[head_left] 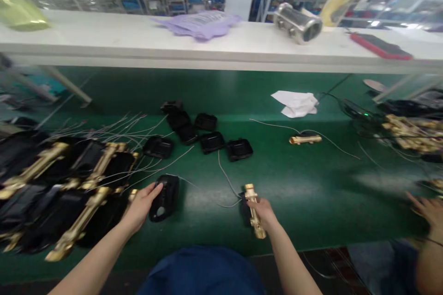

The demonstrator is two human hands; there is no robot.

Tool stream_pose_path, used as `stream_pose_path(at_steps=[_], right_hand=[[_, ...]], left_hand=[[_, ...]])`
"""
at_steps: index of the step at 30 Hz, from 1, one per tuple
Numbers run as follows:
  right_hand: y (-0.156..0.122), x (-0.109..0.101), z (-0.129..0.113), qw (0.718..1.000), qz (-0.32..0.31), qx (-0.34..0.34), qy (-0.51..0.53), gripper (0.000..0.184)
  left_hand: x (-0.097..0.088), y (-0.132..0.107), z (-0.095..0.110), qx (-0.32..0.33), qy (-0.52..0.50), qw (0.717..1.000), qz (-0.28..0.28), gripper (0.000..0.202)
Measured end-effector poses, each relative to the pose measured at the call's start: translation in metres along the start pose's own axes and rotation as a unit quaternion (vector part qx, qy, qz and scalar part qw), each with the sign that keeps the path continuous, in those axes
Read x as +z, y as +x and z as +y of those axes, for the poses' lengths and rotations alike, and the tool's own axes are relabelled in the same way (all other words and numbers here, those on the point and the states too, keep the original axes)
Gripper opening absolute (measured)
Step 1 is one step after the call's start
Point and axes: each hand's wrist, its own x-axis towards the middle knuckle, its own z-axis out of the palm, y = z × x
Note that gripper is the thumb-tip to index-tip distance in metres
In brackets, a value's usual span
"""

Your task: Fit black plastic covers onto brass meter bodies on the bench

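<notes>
My left hand (142,205) grips the edge of a black plastic housing (165,198) with a round pale spot near its lower end. The thumb lies on top of it. In my right hand (263,213) is a brass valve body (254,214), tilted, with thin wires running from a dark part beside it. Several shallow black plastic covers (239,149) lie loose beyond my hands. To my left, brass valve bodies (98,166) sit among black housings with wires trailing from them.
Farther right a single brass piece (305,139) with wires lies on the green bench (311,179). A crumpled white paper (296,103) is behind it. Another person's hand (427,209) rests at the right, near a brass pile (415,133). A white shelf (138,53) spans the back.
</notes>
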Motion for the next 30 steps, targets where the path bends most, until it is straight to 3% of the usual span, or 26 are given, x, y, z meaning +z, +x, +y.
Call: stream_pose_path(at_steps=[3, 6, 8, 10, 15, 19, 24, 27, 30], right_hand=[[-0.006, 0.009, -0.011, 0.993, -0.05, -0.011, 0.109, 0.016], [-0.01, 0.017, -0.036, 0.954, -0.043, -0.027, 0.296, 0.022], [-0.018, 0.024, -0.06, 0.93, -0.023, -0.055, 0.363, 0.023], [-0.031, 0.034, -0.085, 0.92, -0.032, -0.075, 0.383, 0.024], [-0.076, 0.08, -0.127, 0.919, -0.142, -0.06, 0.362, 0.037], [-0.099, 0.117, -0.132, 0.931, -0.135, -0.07, 0.331, 0.041], [-0.109, 0.14, -0.123, 0.947, -0.132, -0.068, 0.286, 0.038], [-0.109, 0.148, -0.114, 0.947, -0.152, -0.029, 0.283, 0.03], [-0.104, 0.158, -0.103, 0.935, -0.186, 0.084, 0.29, 0.019]], left_hand=[[-0.006, -0.028, 0.007, -0.059, -0.19, 0.98, 0.021, 0.043], [-0.008, -0.043, 0.01, -0.113, -0.273, 0.955, 0.019, 0.034], [-0.005, -0.049, 0.011, -0.134, -0.29, 0.947, -0.004, 0.031], [0.0, -0.053, 0.013, -0.113, -0.284, 0.952, -0.029, 0.033], [0.019, -0.063, 0.018, 0.007, -0.158, 0.983, -0.095, 0.041], [0.027, -0.067, 0.02, 0.103, -0.057, 0.985, -0.123, 0.041], [0.03, -0.06, 0.014, 0.155, -0.024, 0.985, -0.069, 0.04], [0.031, -0.053, 0.009, 0.098, -0.047, 0.992, -0.058, 0.042], [0.03, -0.048, 0.01, 0.017, -0.072, 0.995, -0.067, 0.048]])
